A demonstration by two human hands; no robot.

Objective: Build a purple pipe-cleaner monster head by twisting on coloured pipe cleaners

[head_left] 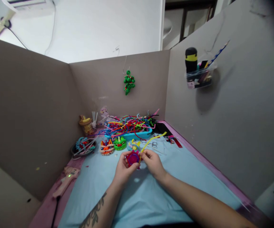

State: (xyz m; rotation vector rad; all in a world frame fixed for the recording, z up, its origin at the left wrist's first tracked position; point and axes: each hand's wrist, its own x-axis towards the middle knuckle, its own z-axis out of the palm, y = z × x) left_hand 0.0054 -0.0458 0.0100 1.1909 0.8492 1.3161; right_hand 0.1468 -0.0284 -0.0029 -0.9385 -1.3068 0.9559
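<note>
My left hand is closed on a magenta and purple pipe-cleaner piece with a rounded, many-cornered shape. At its right edge my right hand pinches a yellow pipe cleaner, whose free end sticks up to the right. Part of the yellow strand lies along the side of the magenta piece. Just behind my hands sit a light-blue and yellow pipe-cleaner figure, a green one with a face and an orange and white one.
A blue tray heaped with pipe cleaners stands at the back. Scissors lie right of the figures. At left are a dark bowl, a jar and a pink glue gun with a cord. Grey partitions enclose the table.
</note>
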